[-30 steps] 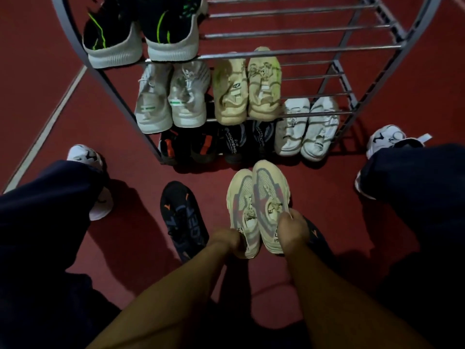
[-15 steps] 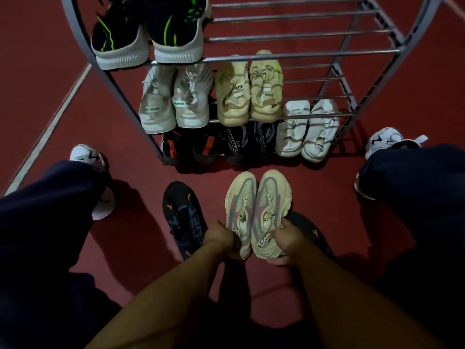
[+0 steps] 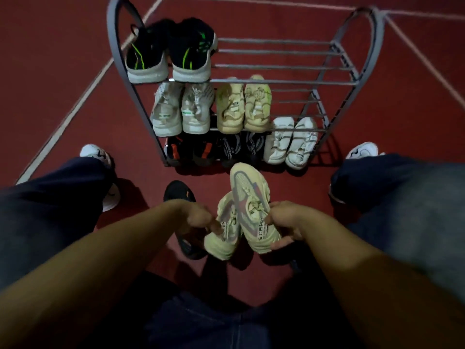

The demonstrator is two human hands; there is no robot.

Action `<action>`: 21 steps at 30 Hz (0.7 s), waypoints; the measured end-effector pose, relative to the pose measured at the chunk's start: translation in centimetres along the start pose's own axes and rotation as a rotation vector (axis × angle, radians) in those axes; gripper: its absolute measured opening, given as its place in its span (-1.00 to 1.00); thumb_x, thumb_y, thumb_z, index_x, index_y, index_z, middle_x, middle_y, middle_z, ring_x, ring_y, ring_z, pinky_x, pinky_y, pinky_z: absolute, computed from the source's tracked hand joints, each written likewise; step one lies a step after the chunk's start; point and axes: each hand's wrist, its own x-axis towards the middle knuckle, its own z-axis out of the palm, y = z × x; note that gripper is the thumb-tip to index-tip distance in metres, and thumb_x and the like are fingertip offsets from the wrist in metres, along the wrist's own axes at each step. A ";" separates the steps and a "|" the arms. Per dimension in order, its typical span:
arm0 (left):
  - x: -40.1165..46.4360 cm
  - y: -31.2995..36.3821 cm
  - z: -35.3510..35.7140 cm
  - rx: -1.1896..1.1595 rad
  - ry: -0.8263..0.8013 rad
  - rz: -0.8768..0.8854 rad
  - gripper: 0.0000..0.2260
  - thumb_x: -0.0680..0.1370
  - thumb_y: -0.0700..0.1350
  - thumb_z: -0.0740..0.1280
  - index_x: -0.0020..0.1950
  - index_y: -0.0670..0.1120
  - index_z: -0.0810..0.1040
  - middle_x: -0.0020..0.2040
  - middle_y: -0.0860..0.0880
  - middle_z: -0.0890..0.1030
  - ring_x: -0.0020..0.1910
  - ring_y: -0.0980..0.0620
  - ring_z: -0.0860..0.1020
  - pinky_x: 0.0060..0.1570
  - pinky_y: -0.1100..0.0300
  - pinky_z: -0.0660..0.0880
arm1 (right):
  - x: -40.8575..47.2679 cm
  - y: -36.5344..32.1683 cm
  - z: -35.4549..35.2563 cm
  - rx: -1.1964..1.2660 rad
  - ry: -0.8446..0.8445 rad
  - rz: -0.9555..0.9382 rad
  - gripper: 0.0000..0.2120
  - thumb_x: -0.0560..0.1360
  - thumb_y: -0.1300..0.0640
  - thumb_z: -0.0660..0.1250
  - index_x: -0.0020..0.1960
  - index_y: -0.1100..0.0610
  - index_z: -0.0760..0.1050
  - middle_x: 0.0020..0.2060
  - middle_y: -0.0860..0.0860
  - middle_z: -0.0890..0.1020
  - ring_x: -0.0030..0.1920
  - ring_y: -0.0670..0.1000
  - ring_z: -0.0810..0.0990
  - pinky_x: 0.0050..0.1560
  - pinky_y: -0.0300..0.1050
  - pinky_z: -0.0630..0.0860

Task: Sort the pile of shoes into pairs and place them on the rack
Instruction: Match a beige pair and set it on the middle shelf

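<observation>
The left hand (image 3: 198, 217) grips one cream sneaker (image 3: 221, 238); the right hand (image 3: 284, 222) grips its mate (image 3: 251, 197), both held together between the hands. The rack (image 3: 276, 83) stands just beyond them, a black shoe (image 3: 177, 192) under the left hand.

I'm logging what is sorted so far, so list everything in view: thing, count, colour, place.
rack: one, grey metal, on the red floor.
black-and-green shoes: two, top shelf, left.
pale grey shoes: two, middle shelf, left.
cream shoes on rack: two, middle shelf, centre.
black shoes: four, bottom shelf, left and centre.
white shoes: two, bottom shelf, right.
cream-and-pink shoes: two, in the hands.
black loose shoe: one, floor, under the left arm.
left hand: grips one cream-and-pink shoe.
right hand: grips the other.
</observation>
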 end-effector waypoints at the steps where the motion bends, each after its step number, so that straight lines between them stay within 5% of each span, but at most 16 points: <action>1: -1.4 0.4 0.0 0.046 0.036 0.013 -0.73 0.55 -0.20 0.37 0.21 -0.27 0.53 0.01 -0.15 0.59 -0.16 -0.04 0.58 -0.36 0.19 0.58 | -1.3 -0.3 0.2 -0.015 0.003 -0.026 -0.82 0.53 0.29 0.25 -0.15 0.04 0.50 -0.11 0.10 0.62 -0.07 0.13 0.64 0.03 0.20 0.61; 5: -5.0 1.4 -0.2 0.077 0.113 0.110 -0.70 0.54 -0.22 0.37 0.19 -0.38 0.52 -0.13 -0.18 0.59 -0.24 -0.11 0.60 -0.33 0.09 0.61 | -5.4 -1.3 0.3 -0.036 0.054 -0.172 -0.82 0.55 0.25 0.23 -0.16 0.04 0.49 -0.22 0.10 0.64 -0.21 0.11 0.64 -0.06 0.23 0.63; 8: -7.8 3.4 -0.5 0.032 0.162 0.209 -0.77 0.55 -0.26 0.35 0.14 -0.39 0.56 -0.21 -0.12 0.62 -0.29 -0.05 0.61 -0.29 0.12 0.58 | -7.4 -2.8 -1.4 0.070 0.084 -0.234 -0.83 0.56 0.25 0.24 -0.11 0.03 0.50 -0.21 0.07 0.65 -0.25 0.06 0.63 -0.20 0.05 0.61; 12: -10.8 7.0 -0.9 -0.082 0.187 0.362 -0.89 0.55 -0.27 0.35 0.05 -0.21 0.61 -0.10 -0.15 0.67 -0.06 -0.13 0.61 0.06 -0.04 0.55 | -7.6 -5.2 -5.0 0.122 0.171 -0.287 -0.74 0.55 0.25 0.18 0.14 0.02 0.52 -0.07 0.09 0.68 -0.23 0.03 0.62 -0.31 -0.07 0.60; 17: -10.1 10.2 -1.7 -0.170 0.339 0.494 -0.73 0.47 -0.32 0.41 0.16 -0.16 0.57 0.04 -0.17 0.68 -0.06 -0.12 0.65 -0.07 0.00 0.62 | -6.8 -6.0 -8.9 0.157 0.097 -0.407 -0.66 0.46 0.34 0.20 0.15 0.08 0.54 -0.24 0.06 0.64 -0.39 -0.06 0.55 -0.40 -0.19 0.49; 21: -7.5 13.0 -1.8 -0.245 0.285 0.451 -0.73 0.47 -0.33 0.40 0.14 -0.14 0.59 0.05 -0.19 0.70 -0.02 -0.17 0.67 -0.05 -0.11 0.63 | -4.7 -6.5 -11.6 0.122 0.123 -0.318 -0.63 0.41 0.43 0.12 0.10 0.18 0.52 -0.32 0.11 0.60 -0.49 -0.03 0.52 -0.48 -0.21 0.43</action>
